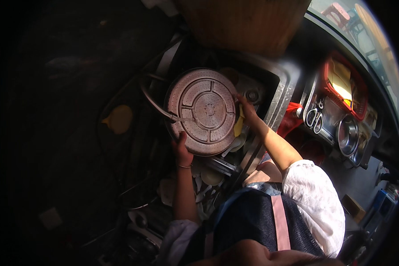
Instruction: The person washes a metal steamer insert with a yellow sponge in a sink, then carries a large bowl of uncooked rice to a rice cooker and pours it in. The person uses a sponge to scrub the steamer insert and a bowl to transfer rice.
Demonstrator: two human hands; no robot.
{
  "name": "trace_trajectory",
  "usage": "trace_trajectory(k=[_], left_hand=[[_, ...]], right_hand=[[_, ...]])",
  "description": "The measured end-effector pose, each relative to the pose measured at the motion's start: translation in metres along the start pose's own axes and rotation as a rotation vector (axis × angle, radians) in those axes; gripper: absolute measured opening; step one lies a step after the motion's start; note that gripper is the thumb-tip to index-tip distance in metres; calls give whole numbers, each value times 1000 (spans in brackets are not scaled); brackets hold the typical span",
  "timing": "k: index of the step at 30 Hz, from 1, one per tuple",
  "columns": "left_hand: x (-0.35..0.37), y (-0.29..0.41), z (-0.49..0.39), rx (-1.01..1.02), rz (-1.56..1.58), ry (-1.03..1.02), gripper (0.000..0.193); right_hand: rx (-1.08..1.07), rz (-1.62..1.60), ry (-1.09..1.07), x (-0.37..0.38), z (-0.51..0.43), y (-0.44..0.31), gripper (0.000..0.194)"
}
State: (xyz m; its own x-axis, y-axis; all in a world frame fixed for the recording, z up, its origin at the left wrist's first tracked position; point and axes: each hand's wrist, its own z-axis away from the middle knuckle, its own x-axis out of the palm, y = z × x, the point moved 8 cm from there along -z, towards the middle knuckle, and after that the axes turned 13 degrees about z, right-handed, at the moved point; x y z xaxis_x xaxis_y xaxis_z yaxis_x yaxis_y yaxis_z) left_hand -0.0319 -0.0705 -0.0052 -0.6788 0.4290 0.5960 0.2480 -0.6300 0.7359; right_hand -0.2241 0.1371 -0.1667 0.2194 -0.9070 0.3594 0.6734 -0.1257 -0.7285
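A round metal steamer plate (208,111), dotted with small holes and raised ribs, is tilted up over a metal sink (275,96). My left hand (183,150) grips its lower left rim, with the thumb on top. At the right rim, my right hand (247,109) holds the plate along with a yellow cloth (239,123). Water from a curved faucet (158,108) runs onto the plate's surface. Below the plate's lower right edge, a white spoon (231,147) rests by a pale bowl (240,141). The fingers under the plate are hidden.
Several spoons (203,193) and a bowl (211,177) lie below the plate. Rightward are a red basket (361,111), scissors (316,118), a steel bowl (347,135) and a red bag (290,120). A wooden board (246,25) stands ahead; a yellow ladle-like item (120,119) lies left.
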Motion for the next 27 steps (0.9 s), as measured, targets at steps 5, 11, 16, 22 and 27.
trace_trajectory(k=[5, 11, 16, 22, 27], left_hand=[[-19, -2, -19, 5, -104, 99, 66], [11, 14, -47, 249, -1289, 160, 77], [78, 1, -62, 649, -1624, -84, 82], [131, -40, -77, 681, -1722, -243, 81], [171, -80, -51, 721, -1606, -338, 76]], right_hand=[[124, -82, -109, -3, 30, -46, 35], [-87, 141, 2, -7, 49, -112, 29], [-165, 236, 40, -4, 71, -156, 25], [-177, 267, 115, -4, 96, -178, 27], [-225, 175, 83, 8, 98, -166, 26]])
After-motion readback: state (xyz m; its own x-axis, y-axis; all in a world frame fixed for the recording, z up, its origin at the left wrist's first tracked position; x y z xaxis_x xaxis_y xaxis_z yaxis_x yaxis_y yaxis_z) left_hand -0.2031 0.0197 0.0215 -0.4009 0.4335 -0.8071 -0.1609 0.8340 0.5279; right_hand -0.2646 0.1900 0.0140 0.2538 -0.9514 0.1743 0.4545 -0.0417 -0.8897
